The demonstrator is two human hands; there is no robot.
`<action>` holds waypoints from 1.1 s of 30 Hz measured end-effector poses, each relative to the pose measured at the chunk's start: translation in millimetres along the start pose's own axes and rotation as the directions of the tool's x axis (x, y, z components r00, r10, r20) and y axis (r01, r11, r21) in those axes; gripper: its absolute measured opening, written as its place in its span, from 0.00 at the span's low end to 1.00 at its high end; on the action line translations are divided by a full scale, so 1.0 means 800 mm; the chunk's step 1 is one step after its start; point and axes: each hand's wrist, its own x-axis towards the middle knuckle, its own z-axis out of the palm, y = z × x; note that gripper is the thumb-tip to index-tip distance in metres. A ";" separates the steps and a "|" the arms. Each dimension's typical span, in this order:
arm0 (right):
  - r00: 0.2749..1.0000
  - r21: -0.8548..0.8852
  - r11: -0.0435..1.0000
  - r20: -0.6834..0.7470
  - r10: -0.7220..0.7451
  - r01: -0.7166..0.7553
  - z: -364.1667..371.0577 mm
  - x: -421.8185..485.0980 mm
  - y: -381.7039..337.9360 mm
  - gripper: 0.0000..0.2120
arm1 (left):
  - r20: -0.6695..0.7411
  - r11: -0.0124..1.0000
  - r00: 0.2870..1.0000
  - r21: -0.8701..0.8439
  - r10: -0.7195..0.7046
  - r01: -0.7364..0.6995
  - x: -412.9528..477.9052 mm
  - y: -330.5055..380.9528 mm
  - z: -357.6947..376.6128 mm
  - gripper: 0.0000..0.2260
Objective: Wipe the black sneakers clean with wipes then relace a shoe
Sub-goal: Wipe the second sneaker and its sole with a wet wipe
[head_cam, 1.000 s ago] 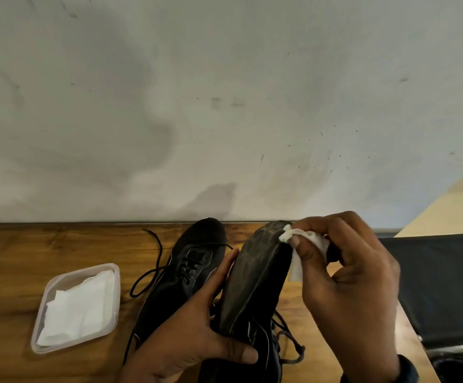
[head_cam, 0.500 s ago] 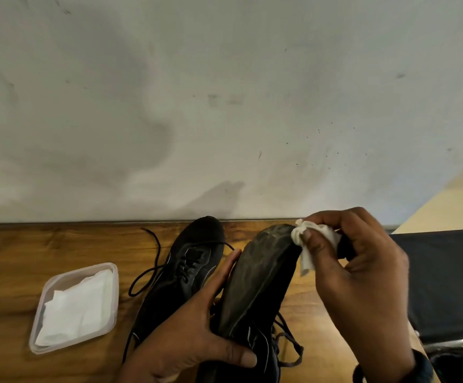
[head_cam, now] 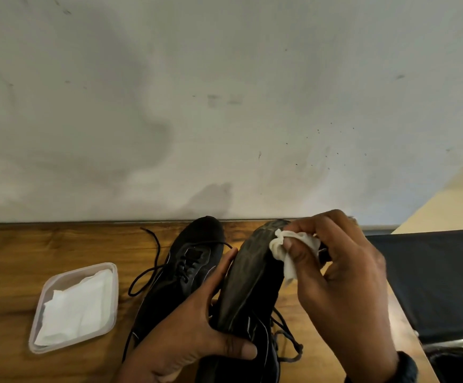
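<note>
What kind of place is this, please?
Likely a plain indoor room, home or workroom; I cannot tell which. A wooden table stands against a stained white wall, with a tub of wipes and a shoe on it; something black, perhaps a seat, is at the right.

In front of me a stained pale wall [head_cam: 225, 106] meets my wooden table [head_cam: 17, 258]; a black surface [head_cam: 432, 277] sits just right of it

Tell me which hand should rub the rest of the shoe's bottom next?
Right, probably. The right hand pinches the wipe against the sole of the upturned sneaker, near its toe, so it can just slide down. The left hand grips that sneaker to hold it steady.
</note>
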 end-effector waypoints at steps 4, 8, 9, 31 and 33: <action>1.000 -0.041 0.999 0.029 0.003 -0.002 0.007 -0.002 -0.002 0.05 | -0.029 0.999 1.000 -0.033 -0.002 0.001 0.000 -0.001 0.000 0.53; 0.995 -0.013 1.000 0.102 0.009 -0.008 0.012 -0.006 -0.004 0.13 | -0.059 0.997 0.998 -0.079 -0.025 0.020 0.000 -0.001 -0.001 0.55; 0.993 -0.017 1.000 0.114 0.010 -0.008 0.013 -0.006 -0.005 0.14 | -0.063 0.997 0.998 -0.076 -0.028 0.023 0.000 0.000 -0.001 0.55; 0.989 0.022 0.995 0.109 -0.100 0.098 0.014 -0.005 0.003 0.16 | -0.050 0.996 0.998 -0.075 -0.045 0.042 -0.002 0.002 -0.002 0.54; 0.995 -0.014 0.996 0.062 -0.082 0.083 0.015 -0.004 0.003 0.15 | -0.048 0.997 0.998 -0.072 -0.044 0.041 -0.002 0.002 0.000 0.53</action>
